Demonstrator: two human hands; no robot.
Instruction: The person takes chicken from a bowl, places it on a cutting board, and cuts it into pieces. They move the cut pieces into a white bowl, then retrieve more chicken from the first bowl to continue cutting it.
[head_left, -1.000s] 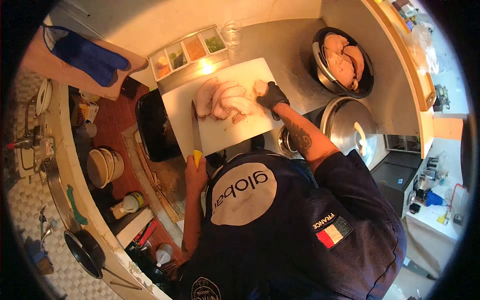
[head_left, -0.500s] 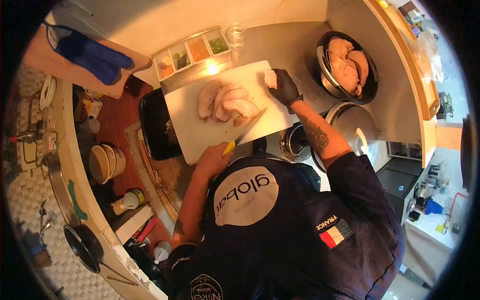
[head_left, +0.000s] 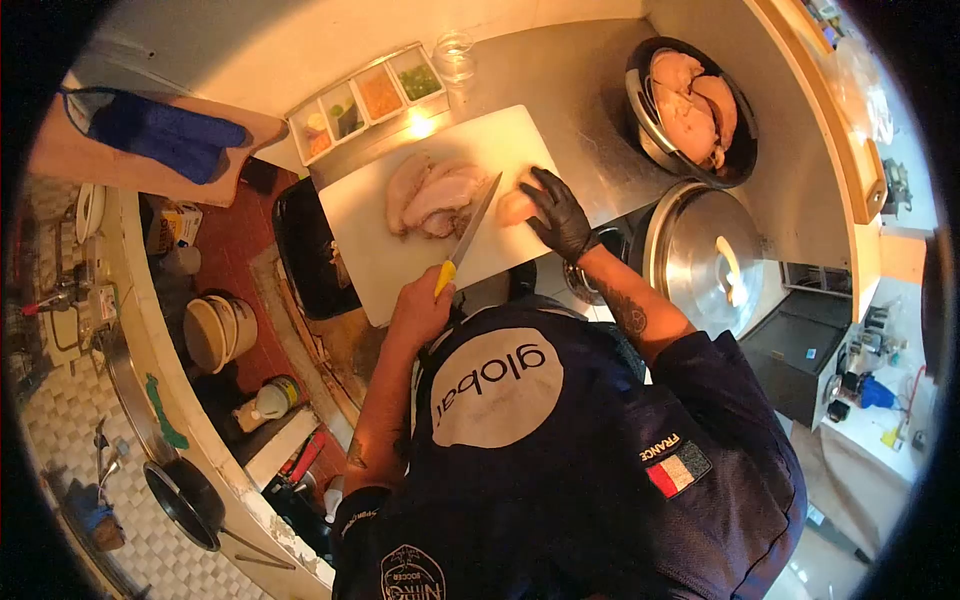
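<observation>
My bare left hand (head_left: 422,305) grips the yellow handle of a kitchen knife (head_left: 473,222), its blade pointing up and right across the white cutting board (head_left: 365,270). Thick pale slices of meat (head_left: 435,195) lie together left of the blade. Right of the blade is a smaller pale piece of meat (head_left: 514,207). My right hand (head_left: 562,215), in a black glove, has its fingers spread round that piece's right side, touching it against the board. Part of the piece is hidden beneath the fingers.
Behind the board stand a tray of garnish compartments (head_left: 378,92) and a clear glass (head_left: 455,60). At the right are a black bowl of large meat pieces (head_left: 742,150) and a lidded pot (head_left: 690,250). A black tub (head_left: 300,235) sits at the board's left.
My right hand has come down and toward me from the board's far right corner, and the pale piece is now nearer the slices. The knife has swung more upright and shifted left.
</observation>
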